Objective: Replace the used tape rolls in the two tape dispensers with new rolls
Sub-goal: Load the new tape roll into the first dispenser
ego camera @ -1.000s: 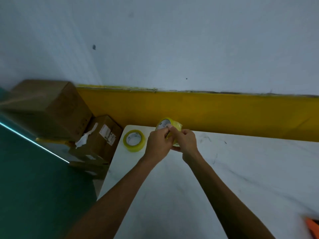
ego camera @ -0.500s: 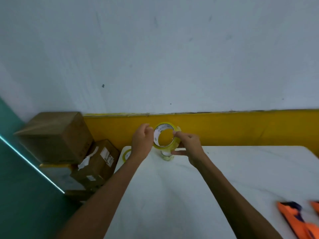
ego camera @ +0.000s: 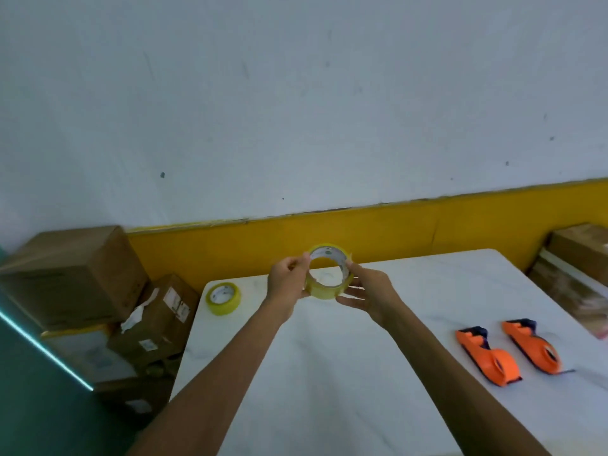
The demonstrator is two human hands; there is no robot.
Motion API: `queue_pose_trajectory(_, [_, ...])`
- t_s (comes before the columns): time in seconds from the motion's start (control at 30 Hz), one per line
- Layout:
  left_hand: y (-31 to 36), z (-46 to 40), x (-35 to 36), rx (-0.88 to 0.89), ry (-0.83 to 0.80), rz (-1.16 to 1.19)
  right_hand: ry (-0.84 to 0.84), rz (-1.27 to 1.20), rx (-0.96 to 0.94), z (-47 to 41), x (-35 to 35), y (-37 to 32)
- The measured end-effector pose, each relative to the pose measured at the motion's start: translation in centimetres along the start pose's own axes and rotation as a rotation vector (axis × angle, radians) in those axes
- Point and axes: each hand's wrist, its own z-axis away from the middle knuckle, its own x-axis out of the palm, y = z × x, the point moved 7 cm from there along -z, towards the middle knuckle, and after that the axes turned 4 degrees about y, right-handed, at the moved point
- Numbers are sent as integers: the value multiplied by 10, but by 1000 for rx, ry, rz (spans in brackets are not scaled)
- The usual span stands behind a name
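Above the far part of the white table (ego camera: 329, 373), a yellow tape roll (ego camera: 329, 286) is held up in the air between both hands, its open core turned toward the camera. The roll's left edge is pinched by the closed fingers of the left hand (ego camera: 288, 284), while its right edge is gripped by the thumb and forefinger of the right hand (ego camera: 370, 294), the other fingers being spread loosely beneath. A second yellow tape roll (ego camera: 223, 298) is laid flat at the table's far left corner, well apart from the hands. Two orange tape dispensers (ego camera: 487, 355) are laid side by side near the table's right edge. Cardboard boxes (ego camera: 79, 281) are stacked just beyond the table's left side, and more are seen past its right side.
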Motion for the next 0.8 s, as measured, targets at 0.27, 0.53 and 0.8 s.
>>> queue_pose_trajectory(0.27, [-28, 25, 123, -65, -66, 12, 218, 202, -40, -8, -112, 7])
queue_pose_trajectory(0.53, [-79, 66, 283, -210, -162, 21, 253, 245, 71, -34, -262, 18])
queue_pose_trajectory(0.8, [-109, 107, 388, -139, -120, -167, 258, 433, 75, -44, -367, 23])
